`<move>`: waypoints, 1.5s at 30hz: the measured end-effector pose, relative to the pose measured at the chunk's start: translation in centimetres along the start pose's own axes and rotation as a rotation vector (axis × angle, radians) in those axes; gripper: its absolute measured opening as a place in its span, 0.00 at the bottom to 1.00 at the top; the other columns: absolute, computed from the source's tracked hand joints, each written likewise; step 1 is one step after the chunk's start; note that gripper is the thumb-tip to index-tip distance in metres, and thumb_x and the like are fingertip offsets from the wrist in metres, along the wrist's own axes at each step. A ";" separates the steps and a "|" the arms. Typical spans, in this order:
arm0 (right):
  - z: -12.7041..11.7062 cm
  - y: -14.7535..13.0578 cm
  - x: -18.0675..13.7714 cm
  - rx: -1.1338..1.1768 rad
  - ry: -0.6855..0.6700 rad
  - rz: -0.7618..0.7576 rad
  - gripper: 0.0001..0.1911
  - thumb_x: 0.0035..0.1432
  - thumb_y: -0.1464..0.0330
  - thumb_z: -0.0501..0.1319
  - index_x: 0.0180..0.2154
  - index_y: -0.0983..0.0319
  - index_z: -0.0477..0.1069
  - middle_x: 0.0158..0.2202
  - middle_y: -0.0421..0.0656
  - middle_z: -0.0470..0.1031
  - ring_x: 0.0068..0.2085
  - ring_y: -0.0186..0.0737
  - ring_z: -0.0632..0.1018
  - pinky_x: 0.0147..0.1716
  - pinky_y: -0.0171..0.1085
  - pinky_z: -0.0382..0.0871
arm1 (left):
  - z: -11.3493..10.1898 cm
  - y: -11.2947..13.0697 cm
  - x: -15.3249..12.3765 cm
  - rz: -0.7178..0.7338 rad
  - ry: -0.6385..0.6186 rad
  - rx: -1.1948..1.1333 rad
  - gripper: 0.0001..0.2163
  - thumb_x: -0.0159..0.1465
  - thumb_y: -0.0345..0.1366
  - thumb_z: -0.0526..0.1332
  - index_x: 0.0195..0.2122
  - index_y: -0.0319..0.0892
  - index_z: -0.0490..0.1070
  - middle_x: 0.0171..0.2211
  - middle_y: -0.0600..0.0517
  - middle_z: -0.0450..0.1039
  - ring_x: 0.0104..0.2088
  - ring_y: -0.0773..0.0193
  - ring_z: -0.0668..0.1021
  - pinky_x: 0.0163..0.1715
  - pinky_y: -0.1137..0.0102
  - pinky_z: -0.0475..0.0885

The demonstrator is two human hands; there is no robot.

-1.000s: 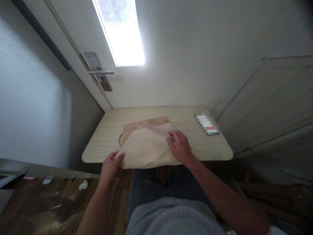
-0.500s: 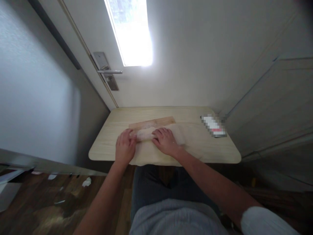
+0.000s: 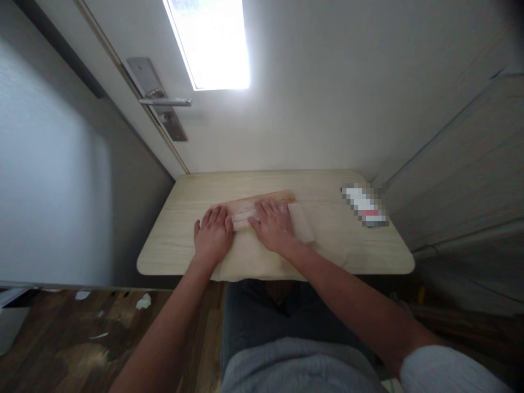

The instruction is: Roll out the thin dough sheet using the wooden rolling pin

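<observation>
A thin pale sheet (image 3: 302, 222), perhaps paper or cloth, lies on the small wooden table, and its far part forms a narrow folded or rolled band (image 3: 240, 221). My left hand (image 3: 213, 236) lies over the left end of this band, fingers pointing forward. Over the band's right part rests my right hand (image 3: 273, 226), fingers stretched out and thumb apart. Just behind the band is a flat light-brown wooden strip (image 3: 284, 195), partly covered by my fingertips. What lies under my palms is hidden.
The table (image 3: 167, 234) has rounded corners and stands against a white door with a metal handle (image 3: 167, 102). A blurred, phone-like flat object (image 3: 363, 204) lies at the table's right. Crumpled white scraps (image 3: 143, 301) are on the floor to the left.
Both hands have pushed slightly forward and flattened, their fingers now stretched over the band toward the wooden strip. The camera view has shifted a little.
</observation>
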State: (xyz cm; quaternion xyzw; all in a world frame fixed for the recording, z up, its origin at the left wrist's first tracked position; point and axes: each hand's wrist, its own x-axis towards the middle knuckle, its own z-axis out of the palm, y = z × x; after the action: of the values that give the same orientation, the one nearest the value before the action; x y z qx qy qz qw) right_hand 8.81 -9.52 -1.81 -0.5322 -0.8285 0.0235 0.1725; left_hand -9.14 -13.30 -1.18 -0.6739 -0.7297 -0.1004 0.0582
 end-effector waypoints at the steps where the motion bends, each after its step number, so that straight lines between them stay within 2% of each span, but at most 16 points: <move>1: 0.0 0.0 0.4 -0.005 0.001 0.000 0.28 0.71 0.55 0.45 0.64 0.63 0.61 0.65 0.51 0.63 0.66 0.53 0.59 0.65 0.57 0.41 | 0.0 0.0 0.3 0.002 -0.001 0.000 0.25 0.72 0.43 0.38 0.65 0.43 0.61 0.65 0.46 0.63 0.66 0.51 0.63 0.61 0.49 0.60; 8: -0.1 0.3 3.1 -0.056 -0.026 0.032 0.27 0.71 0.54 0.44 0.63 0.59 0.62 0.64 0.50 0.65 0.63 0.55 0.62 0.61 0.57 0.48 | 0.4 -0.5 2.5 0.016 -0.024 0.022 0.25 0.72 0.42 0.40 0.64 0.41 0.62 0.65 0.46 0.63 0.64 0.50 0.64 0.60 0.53 0.61; 11: -0.2 0.3 3.8 -0.075 -0.048 0.022 0.25 0.71 0.55 0.43 0.59 0.57 0.66 0.61 0.49 0.69 0.60 0.54 0.65 0.58 0.55 0.50 | 0.7 -0.8 3.3 0.028 -0.024 0.027 0.25 0.72 0.42 0.40 0.64 0.41 0.62 0.65 0.46 0.64 0.64 0.50 0.65 0.60 0.53 0.61; 15: -0.4 0.4 4.5 -0.095 -0.044 0.015 0.25 0.71 0.56 0.42 0.56 0.57 0.69 0.54 0.50 0.74 0.55 0.52 0.67 0.54 0.52 0.54 | 0.8 -0.9 4.0 0.040 -0.022 0.052 0.23 0.71 0.41 0.41 0.62 0.42 0.65 0.60 0.45 0.69 0.59 0.50 0.69 0.57 0.54 0.63; 18: -0.3 0.5 4.9 -0.104 -0.045 0.019 0.24 0.71 0.56 0.43 0.55 0.58 0.70 0.52 0.51 0.74 0.53 0.52 0.68 0.52 0.50 0.55 | 0.6 -0.8 4.3 0.033 -0.034 0.077 0.22 0.71 0.40 0.42 0.58 0.43 0.68 0.56 0.44 0.72 0.55 0.49 0.71 0.55 0.55 0.64; 32: 0.0 0.7 6.2 -0.108 -0.065 0.056 0.25 0.70 0.56 0.43 0.58 0.58 0.68 0.53 0.52 0.72 0.53 0.53 0.68 0.51 0.50 0.57 | 0.6 -0.7 5.7 -0.014 -0.051 0.067 0.21 0.70 0.41 0.41 0.51 0.44 0.72 0.50 0.42 0.73 0.51 0.46 0.72 0.47 0.54 0.68; 45: 0.9 1.5 8.1 -0.038 -0.086 0.065 0.26 0.68 0.52 0.48 0.58 0.57 0.68 0.58 0.51 0.70 0.56 0.55 0.67 0.54 0.53 0.57 | 1.3 -1.3 7.7 -0.066 -0.126 0.027 0.21 0.70 0.43 0.42 0.50 0.44 0.72 0.51 0.39 0.72 0.52 0.44 0.71 0.46 0.50 0.68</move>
State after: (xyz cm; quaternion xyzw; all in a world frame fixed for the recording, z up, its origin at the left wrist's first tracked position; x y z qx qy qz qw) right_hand 6.80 -1.56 -0.92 -0.5606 -0.8177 0.0365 0.1256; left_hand -11.04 -5.66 -0.90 -0.6537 -0.7549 -0.0500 0.0180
